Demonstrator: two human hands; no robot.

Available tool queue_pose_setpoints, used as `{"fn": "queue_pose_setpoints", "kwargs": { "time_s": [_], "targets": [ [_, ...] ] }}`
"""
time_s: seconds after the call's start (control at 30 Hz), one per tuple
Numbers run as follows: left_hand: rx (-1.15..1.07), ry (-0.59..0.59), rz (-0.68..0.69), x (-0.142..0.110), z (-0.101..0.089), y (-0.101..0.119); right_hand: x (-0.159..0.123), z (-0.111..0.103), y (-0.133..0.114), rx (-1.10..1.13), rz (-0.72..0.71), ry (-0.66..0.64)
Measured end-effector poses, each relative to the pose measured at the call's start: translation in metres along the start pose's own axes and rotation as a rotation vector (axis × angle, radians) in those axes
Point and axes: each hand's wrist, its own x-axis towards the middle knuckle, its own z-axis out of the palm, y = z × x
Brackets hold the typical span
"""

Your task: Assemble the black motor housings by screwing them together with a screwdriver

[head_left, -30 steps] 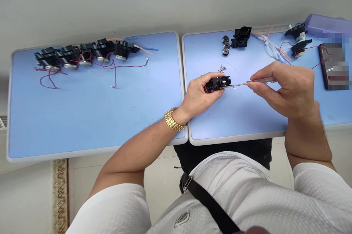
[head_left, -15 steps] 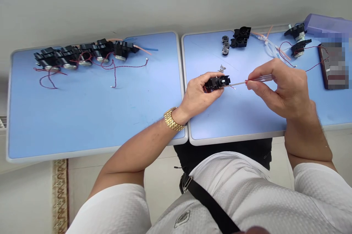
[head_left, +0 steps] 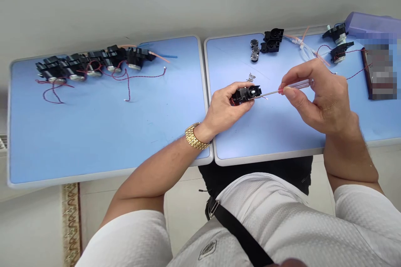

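Note:
My left hand [head_left: 227, 106] grips a small black plastic housing [head_left: 246, 95] with red wire showing at its left end. My right hand [head_left: 316, 95] pinches a slim screwdriver [head_left: 282, 90] with a clear handle and red collar. Its thin metal shaft points left, and the tip reaches the housing's right side. The fingers hide part of the handle. A little pile of tiny screws [head_left: 250, 77] lies on the blue tabletop just above the housing.
Two blue folding tables [head_left: 109, 133] meet near my left wrist. A row of black assemblies with twisted red wires [head_left: 90, 64] lies on the left table. Round metal parts, black housings, clear tubing, a purple box and a blurred phone lie beyond my hands.
The screwdriver's shaft has moved slightly left along the housing, and its handle now tilts a little more. My right hand has shifted up and left. The view has moved slightly.

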Motion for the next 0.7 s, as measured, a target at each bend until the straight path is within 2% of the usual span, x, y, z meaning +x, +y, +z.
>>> {"fn": "queue_pose_setpoints", "kwargs": {
  "time_s": [0.17, 0.4, 0.7],
  "targets": [
    [-0.02, 0.005, 0.003, 0.0001, 0.0007, -0.0016, -0.0028, 0.0039, 0.0035, -0.033, -0.055, 0.072],
    [0.01, 0.004, 0.002, -0.0002, 0.0013, -0.0029, -0.0006, 0.003, 0.0099, -0.071, -0.013, 0.036],
    [-0.012, -0.001, 0.012, 0.0006, 0.001, -0.0038, 0.001, -0.0011, 0.0012, 0.115, -0.062, -0.003]
  ]
}}
